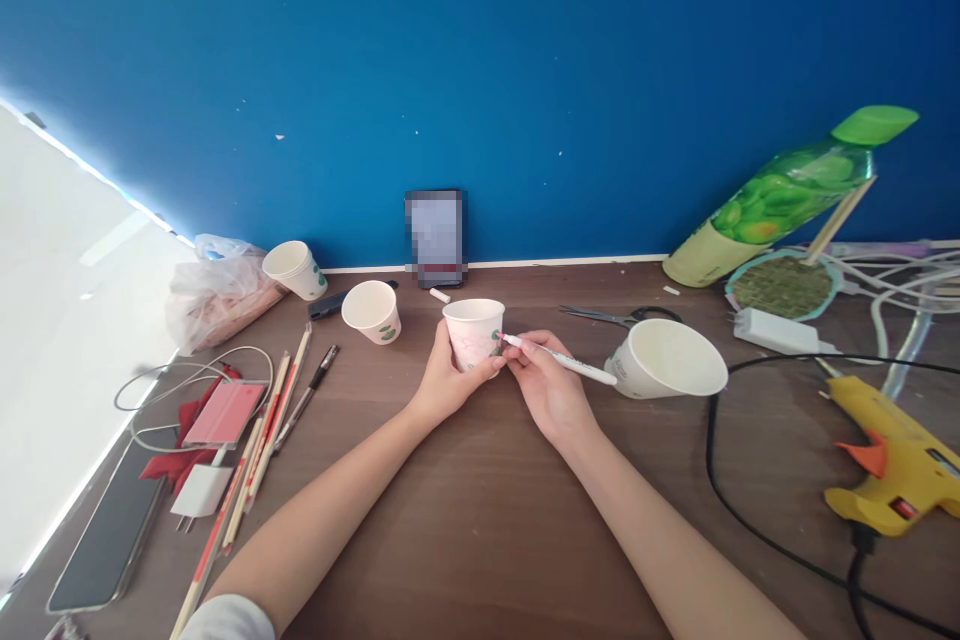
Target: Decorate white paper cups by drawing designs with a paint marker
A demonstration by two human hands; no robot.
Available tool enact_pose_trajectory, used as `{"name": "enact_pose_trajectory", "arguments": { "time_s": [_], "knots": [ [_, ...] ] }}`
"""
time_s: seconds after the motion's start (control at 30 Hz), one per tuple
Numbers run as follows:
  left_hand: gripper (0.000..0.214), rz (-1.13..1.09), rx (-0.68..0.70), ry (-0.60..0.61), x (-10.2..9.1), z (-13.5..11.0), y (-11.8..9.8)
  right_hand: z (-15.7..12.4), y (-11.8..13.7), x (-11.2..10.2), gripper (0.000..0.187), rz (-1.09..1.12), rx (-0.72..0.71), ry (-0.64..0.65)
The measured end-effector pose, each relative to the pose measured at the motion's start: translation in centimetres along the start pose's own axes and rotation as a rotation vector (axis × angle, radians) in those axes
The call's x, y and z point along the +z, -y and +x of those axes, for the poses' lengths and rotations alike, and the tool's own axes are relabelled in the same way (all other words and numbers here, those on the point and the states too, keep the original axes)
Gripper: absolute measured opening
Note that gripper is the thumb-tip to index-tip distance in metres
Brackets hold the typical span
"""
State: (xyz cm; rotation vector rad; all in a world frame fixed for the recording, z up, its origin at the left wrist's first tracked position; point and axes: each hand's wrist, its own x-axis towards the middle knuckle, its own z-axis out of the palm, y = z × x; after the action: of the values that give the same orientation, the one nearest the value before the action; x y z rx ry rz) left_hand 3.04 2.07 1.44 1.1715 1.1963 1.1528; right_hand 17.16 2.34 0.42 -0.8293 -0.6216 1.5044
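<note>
On the brown wood-grain worktop (465, 540), near the middle of the scene, a small white paper cup printed with green leaves (474, 330) is being held upright between the hands. It is wrapped from the left and near side by the left hand (448, 385); a slim white marker pen (577, 363) is pinched in the fingers of the right hand (551, 390), its pink tip brought to the cup's right side. The step in hand is judged to be drawing on the cup's wall, where faint pink lines are shown. For the next stroke, a steady cup and light pressure seem to be called for, so that the thin paper is not dented.

At the right edge, the yellow plastic glue gun (892, 460) is cut off. At the far side, the screen of the upright dark-framed device (437, 235) is blurred out. The black-handled scissors (600, 314) are partly covered by the wide white paper cup (671, 360). The pink lines can hardly be made out, and whether the tip touches the paper cannot be told.
</note>
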Motion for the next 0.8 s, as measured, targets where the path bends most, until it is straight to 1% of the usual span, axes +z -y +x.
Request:
{"name": "enact_pose_trajectory", "arguments": {
  "time_s": [0.37, 0.8],
  "knots": [
    [0.062, 0.035, 0.010, 0.006, -0.01, -0.06, -0.16, -0.13, 0.15, 0.27, 0.011, 0.020, 0.021, -0.010],
    [0.059, 0.042, 0.017, 0.014, -0.12, -0.02, 0.23, -0.04, 0.00, 0.08, 0.010, 0.035, 0.028, -0.007]
  ]
}}
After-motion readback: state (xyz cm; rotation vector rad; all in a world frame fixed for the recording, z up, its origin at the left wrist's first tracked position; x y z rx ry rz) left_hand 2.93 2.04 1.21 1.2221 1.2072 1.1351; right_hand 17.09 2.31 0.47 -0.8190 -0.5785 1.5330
